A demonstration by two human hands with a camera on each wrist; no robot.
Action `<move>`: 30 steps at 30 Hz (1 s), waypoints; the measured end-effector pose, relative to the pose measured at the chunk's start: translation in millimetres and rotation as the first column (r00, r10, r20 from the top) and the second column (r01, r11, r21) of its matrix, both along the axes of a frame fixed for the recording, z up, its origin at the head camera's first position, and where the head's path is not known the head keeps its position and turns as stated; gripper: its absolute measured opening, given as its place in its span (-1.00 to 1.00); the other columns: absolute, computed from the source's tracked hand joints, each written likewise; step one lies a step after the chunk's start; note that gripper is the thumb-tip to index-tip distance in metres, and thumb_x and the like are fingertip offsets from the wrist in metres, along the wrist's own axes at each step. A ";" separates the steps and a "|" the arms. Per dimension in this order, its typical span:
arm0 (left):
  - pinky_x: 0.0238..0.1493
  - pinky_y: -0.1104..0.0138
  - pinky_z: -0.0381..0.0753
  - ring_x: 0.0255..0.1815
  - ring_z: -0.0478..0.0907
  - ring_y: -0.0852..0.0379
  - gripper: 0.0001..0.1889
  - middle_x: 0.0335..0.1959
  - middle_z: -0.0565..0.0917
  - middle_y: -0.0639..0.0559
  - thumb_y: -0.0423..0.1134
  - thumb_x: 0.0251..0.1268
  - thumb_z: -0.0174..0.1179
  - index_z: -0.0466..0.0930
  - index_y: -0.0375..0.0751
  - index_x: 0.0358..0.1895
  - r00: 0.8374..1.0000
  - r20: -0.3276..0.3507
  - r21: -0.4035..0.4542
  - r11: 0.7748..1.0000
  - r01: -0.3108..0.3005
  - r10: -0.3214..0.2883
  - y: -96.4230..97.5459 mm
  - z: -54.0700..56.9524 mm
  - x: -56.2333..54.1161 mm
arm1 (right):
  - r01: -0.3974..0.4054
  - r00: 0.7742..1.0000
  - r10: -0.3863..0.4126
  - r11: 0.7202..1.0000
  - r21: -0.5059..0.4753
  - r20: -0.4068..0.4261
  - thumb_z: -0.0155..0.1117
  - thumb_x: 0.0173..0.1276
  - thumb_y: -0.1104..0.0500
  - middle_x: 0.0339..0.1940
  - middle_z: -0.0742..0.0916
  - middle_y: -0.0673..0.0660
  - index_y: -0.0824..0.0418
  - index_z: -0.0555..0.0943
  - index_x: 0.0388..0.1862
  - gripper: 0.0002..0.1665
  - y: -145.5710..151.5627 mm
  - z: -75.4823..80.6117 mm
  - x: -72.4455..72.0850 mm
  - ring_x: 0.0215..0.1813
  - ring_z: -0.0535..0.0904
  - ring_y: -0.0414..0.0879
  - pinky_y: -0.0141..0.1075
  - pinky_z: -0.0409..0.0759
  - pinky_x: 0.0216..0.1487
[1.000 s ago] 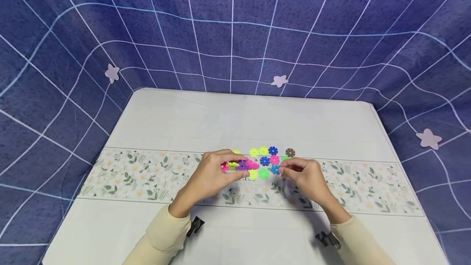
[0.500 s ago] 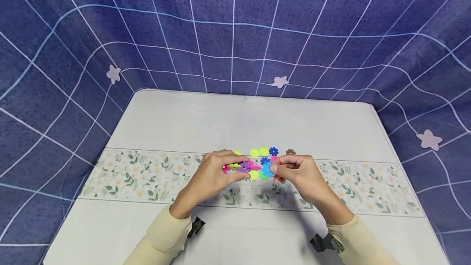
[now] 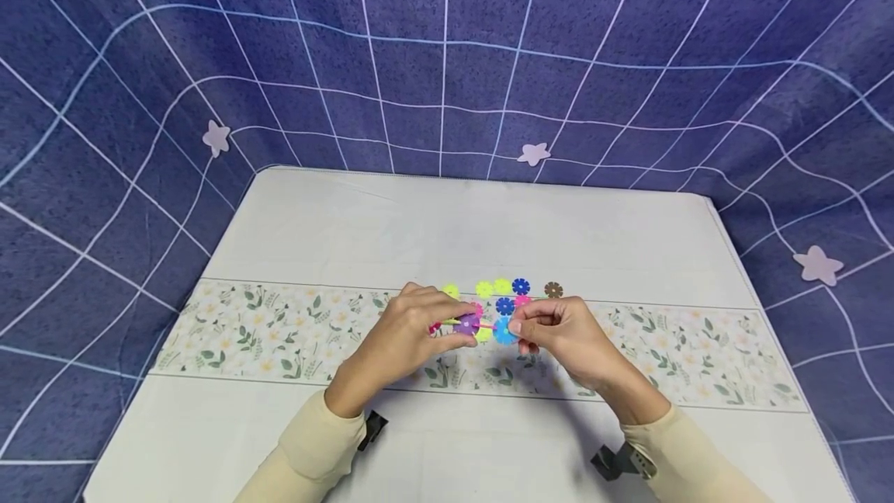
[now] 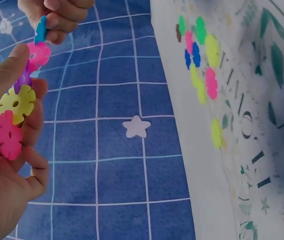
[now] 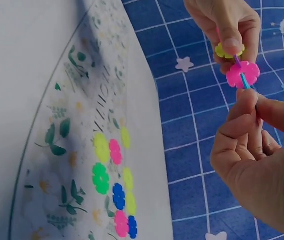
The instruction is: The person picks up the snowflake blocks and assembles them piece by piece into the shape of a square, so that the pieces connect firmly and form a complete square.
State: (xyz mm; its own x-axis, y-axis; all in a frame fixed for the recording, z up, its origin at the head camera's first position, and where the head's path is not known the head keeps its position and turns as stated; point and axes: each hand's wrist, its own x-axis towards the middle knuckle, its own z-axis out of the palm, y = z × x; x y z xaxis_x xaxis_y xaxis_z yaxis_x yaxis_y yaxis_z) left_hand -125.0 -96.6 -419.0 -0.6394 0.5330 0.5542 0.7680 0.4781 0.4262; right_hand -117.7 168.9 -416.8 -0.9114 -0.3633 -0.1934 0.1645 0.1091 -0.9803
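My left hand (image 3: 405, 332) grips a short chain of interlocking flower-shaped plastic discs. In the left wrist view the chain runs from a pink disc (image 4: 9, 137) through a yellow disc (image 4: 17, 104) and a purple disc (image 4: 23, 80) to a second pink disc (image 4: 40, 54). Thumb and fingers of my right hand (image 3: 569, 336) pinch a light blue disc (image 3: 503, 331). Its edge meets the slotted rim of the chain's end pink disc (image 5: 249, 72) in the right wrist view, the two standing crosswise. Both hands are held above the table, close together.
Loose discs lie beyond the hands on the floral band (image 3: 670, 348) of the white table (image 3: 433, 231): yellow (image 3: 484, 289), dark blue (image 3: 520, 286), brown (image 3: 553, 290), green (image 5: 101, 178) and pink. A blue gridded curtain (image 3: 391, 60) surrounds the table's back and sides.
My right hand has lifted the light blue disc from among the loose ones and brought it left to the chain. The chain in my left hand has turned, its pink end now edge-on.
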 end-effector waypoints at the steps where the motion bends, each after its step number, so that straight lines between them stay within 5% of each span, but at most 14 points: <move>1: 0.00 0.24 0.65 -0.13 0.78 0.16 -0.59 -0.17 0.86 0.10 -0.06 0.05 0.57 0.82 -0.10 0.00 1.000 -0.021 -0.006 1.000 0.005 -0.005 0.2 -0.9 -0.2 | 0.003 1.000 -0.003 1.000 0.000 0.002 0.34 0.44 0.31 -0.39 0.75 0.09 0.57 0.67 -0.12 -0.74 -0.5 -0.7 0.1 -0.44 0.66 -0.16 -0.31 0.69 -0.28; 17: 0.13 0.30 0.68 -0.09 0.80 0.19 -0.59 -0.10 0.85 0.06 -0.05 0.13 0.50 0.80 -0.15 0.03 0.997 0.002 -0.043 0.996 0.081 -0.081 -2.0 -4.5 -2.0 | -0.026 1.000 0.026 0.999 -0.040 0.000 0.26 0.51 0.30 -0.44 0.71 0.04 0.59 0.66 -0.11 -0.72 -5.5 -8.3 4.2 -0.44 0.61 -0.17 -0.35 0.63 -0.32; 25: 0.01 0.24 0.56 -0.10 0.74 0.21 -0.54 -0.14 0.84 0.16 0.08 0.07 0.56 0.80 -0.03 0.02 0.999 -0.018 -0.136 0.989 -0.051 0.049 0.5 -4.1 0.9 | -0.021 0.999 0.022 1.000 -0.022 0.025 0.30 0.50 0.26 -0.47 0.70 0.06 0.61 0.63 -0.09 -0.67 -7.7 -10.3 -1.0 -0.44 0.62 -0.11 -0.31 0.65 -0.32; 30: -0.04 0.26 0.40 -0.11 0.68 0.23 -0.53 -0.12 0.82 0.22 0.18 0.04 0.55 0.81 0.09 0.01 0.997 -0.006 -0.174 0.982 -0.076 0.077 7.7 -4.6 -0.9 | -0.029 0.998 0.030 0.999 -0.018 0.046 0.30 0.49 0.26 -0.48 0.70 0.05 0.56 0.66 -0.09 -0.71 -11.3 -10.9 -5.7 -0.44 0.61 -0.14 -0.32 0.64 -0.33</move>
State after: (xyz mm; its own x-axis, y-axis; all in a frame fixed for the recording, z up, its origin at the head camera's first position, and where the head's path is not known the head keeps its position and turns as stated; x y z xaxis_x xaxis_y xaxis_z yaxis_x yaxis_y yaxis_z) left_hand -125.9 -88.8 -423.6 -0.6824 0.5706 0.4569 0.7260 0.6023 0.3320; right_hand -123.4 157.6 -427.7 -0.8904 -0.3938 -0.2284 0.2067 0.0974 -0.9735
